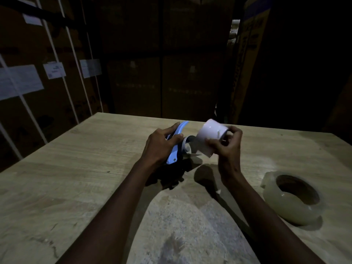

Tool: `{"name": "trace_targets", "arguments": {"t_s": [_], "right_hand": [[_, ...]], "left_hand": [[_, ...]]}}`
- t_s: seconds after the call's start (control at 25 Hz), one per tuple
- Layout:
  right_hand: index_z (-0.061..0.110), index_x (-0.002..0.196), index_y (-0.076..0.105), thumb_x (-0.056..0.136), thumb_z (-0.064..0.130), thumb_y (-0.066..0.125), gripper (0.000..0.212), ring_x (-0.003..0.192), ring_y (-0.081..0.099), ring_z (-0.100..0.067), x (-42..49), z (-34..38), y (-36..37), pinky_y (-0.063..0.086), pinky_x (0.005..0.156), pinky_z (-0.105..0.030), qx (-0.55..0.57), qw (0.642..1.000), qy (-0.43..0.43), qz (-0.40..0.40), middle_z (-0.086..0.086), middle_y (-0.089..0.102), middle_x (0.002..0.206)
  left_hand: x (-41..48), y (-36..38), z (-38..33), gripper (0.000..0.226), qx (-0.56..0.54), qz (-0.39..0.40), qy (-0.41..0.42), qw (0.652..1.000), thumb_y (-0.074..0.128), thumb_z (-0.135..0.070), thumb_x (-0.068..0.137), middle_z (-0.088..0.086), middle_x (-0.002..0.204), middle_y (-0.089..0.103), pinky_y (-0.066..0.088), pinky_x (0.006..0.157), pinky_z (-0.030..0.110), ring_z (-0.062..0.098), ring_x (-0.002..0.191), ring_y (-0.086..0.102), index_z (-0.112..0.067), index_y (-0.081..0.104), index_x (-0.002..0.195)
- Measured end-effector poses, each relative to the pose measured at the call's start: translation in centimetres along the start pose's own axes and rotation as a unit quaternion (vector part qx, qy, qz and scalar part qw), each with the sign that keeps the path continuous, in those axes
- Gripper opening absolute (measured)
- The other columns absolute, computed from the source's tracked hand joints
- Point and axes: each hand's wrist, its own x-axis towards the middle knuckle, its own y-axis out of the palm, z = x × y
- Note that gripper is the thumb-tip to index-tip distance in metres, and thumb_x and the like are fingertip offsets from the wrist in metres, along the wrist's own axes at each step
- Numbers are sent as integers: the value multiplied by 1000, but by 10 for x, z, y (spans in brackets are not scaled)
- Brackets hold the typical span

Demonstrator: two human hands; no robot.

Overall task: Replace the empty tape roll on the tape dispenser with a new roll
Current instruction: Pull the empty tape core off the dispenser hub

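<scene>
A blue tape dispenser [176, 149] lies on the wooden table [76, 178], and my left hand [162, 143] is closed over its handle. My right hand [226, 143] grips the empty white tape core [210, 135], held just to the right of the dispenser's hub and slightly above the table. A full roll of clear tape [291, 199] lies flat on the table at the right, untouched, near my right forearm.
Stacked cardboard boxes with white straps and paper labels [54, 70] stand behind the table and to the left. A tall box [247, 63] leans at the back right. The room is dim.
</scene>
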Motion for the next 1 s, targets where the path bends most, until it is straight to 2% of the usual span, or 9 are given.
{"name": "trace_targets", "arguments": {"t_s": [0.04, 0.16, 0.28, 0.44, 0.52, 0.64, 0.72, 0.84, 1.0], "right_hand": [[19, 119, 35, 50, 47, 67, 81, 106, 54, -30, 2, 0, -2, 52, 67, -33, 88, 994, 62, -2, -13, 44, 124], [15, 130, 37, 59, 45, 68, 84, 100, 60, -34, 3, -1, -7, 57, 63, -37, 279, 935, 218, 15, -21, 49, 126], [11, 131, 43, 65, 43, 67, 78, 92, 66, -38, 2, -4, -7, 57, 72, -44, 340, 901, 268, 19, -24, 60, 119], [5, 121, 51, 82, 42, 51, 54, 89, 65, -36, 0, 5, -7, 56, 75, -45, 359, 895, 267, 3, -22, 64, 104], [8, 119, 51, 85, 42, 48, 48, 89, 63, -33, -1, 7, -5, 54, 68, -39, 311, 912, 265, -33, -17, 62, 102], [11, 113, 46, 85, 35, 59, 39, 91, 54, -26, -1, 4, -5, 43, 63, -31, 24, 983, 147, -107, -10, 55, 105], [14, 104, 48, 78, 33, 70, 39, 92, 56, -25, 2, -5, -7, 48, 66, -35, -105, 983, 89, -121, -8, 56, 104], [19, 97, 53, 69, 35, 76, 40, 93, 60, -25, 7, -22, -11, 55, 77, -47, -156, 971, 106, -150, -9, 61, 106], [25, 88, 60, 61, 28, 79, 34, 86, 63, -26, 17, -45, -18, 57, 76, -46, -194, 959, 120, -171, -10, 64, 103]], "left_hand": [[0, 0, 2, 46, -2, 0, -9, 1000, 57, -30, 92, 9, 141, 54, 37, 65, 11, 9, 101, 49, -29, 50, 137], [1, 1, 4, 44, -15, 5, -27, 1000, 56, -30, 93, 9, 144, 52, 41, 70, 17, 14, 109, 54, -27, 51, 137], [2, 1, 7, 43, -29, 7, -37, 999, 56, -31, 92, 8, 143, 53, 38, 84, 24, 20, 123, 53, -27, 53, 135], [3, 2, 9, 42, -26, 11, -50, 998, 55, -32, 93, 10, 140, 56, 38, 83, 25, 19, 118, 54, -28, 54, 134], [4, 1, 11, 40, -29, 19, -61, 998, 56, -32, 92, 12, 134, 61, 38, 80, 25, 21, 114, 58, -29, 57, 132], [4, -2, 11, 35, -30, 46, -78, 995, 59, -30, 89, 8, 116, 69, 43, 70, 14, 18, 94, 65, -23, 64, 124], [3, -3, 9, 23, -20, 70, -103, 992, 60, -29, 89, -1, 91, 66, 42, 51, 7, 8, 73, 59, -17, 66, 108], [7, -5, 11, 16, -5, 125, -126, 984, 60, -29, 88, 5, 86, 59, 40, 61, 26, 16, 70, 53, -14, 59, 82], [6, -11, 8, 18, 38, 193, -115, 974, 56, -14, 90, 4, 83, 59, 37, 65, 28, 14, 75, 52, -16, 63, 73]]}}
